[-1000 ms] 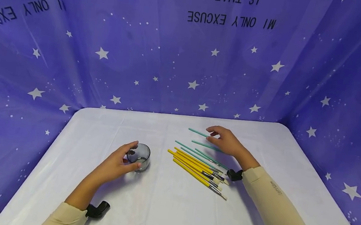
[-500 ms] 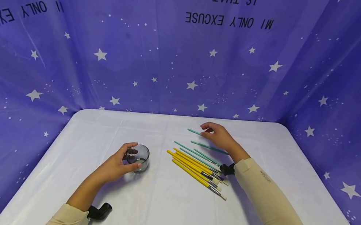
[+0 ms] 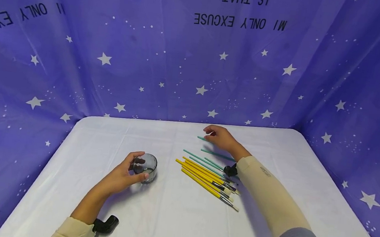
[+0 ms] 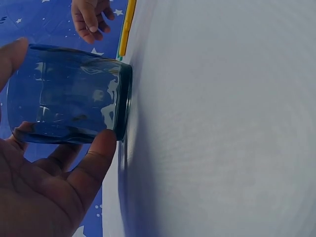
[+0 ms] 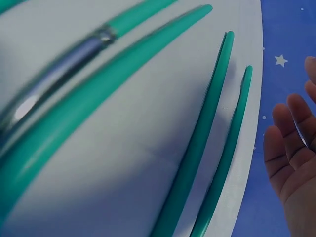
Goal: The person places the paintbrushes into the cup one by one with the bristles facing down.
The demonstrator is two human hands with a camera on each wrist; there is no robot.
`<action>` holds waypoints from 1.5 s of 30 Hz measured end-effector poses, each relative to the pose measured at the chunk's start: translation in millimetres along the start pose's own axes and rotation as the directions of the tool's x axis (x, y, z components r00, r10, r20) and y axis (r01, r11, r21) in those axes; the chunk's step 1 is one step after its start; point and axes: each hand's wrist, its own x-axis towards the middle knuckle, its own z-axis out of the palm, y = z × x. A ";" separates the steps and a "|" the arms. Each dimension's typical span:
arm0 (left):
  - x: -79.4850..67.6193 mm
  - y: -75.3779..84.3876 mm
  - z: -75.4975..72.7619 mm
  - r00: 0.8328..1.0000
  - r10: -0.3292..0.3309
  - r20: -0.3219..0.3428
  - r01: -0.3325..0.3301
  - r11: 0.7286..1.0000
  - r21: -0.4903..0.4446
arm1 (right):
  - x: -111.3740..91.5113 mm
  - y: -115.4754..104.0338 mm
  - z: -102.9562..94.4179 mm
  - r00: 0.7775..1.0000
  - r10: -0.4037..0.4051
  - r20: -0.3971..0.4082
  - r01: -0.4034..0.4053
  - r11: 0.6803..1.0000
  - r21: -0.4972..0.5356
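Note:
My left hand (image 3: 119, 175) grips a small, clear, dark-tinted drinking glass (image 3: 145, 168) on the table, thumb on the near side and fingers on the far side. In the left wrist view the glass (image 4: 69, 94) lies between thumb and fingers. My right hand (image 3: 220, 138) hovers above the farthest green paintbrush (image 3: 200, 137), hiding most of it. In the right wrist view the right hand (image 5: 296, 153) has loosely bent fingers, apart from the green brush handles (image 5: 224, 133), with nothing visible in it. Several yellow paintbrushes (image 3: 198, 172) lie beside the green ones, bristles toward the near right.
A white-covered table (image 3: 172, 224) carries everything. A purple star-printed curtain (image 3: 168, 62) rises behind it and at both sides. Each wrist wears a black camera mount, the left mount (image 3: 106, 224) being low over the cloth.
My right hand has drifted left and slightly away over the farthest green brush, covering more of its handle. The left hand stays on the glass. The brushes lie as before.

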 end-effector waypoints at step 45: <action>-0.9 -3.6 2.0 1.000 0.028 -0.011 -0.028 1.000 0.006 | 28.4 3.1 16.5 0.995 -0.053 0.081 0.072 0.964 -0.255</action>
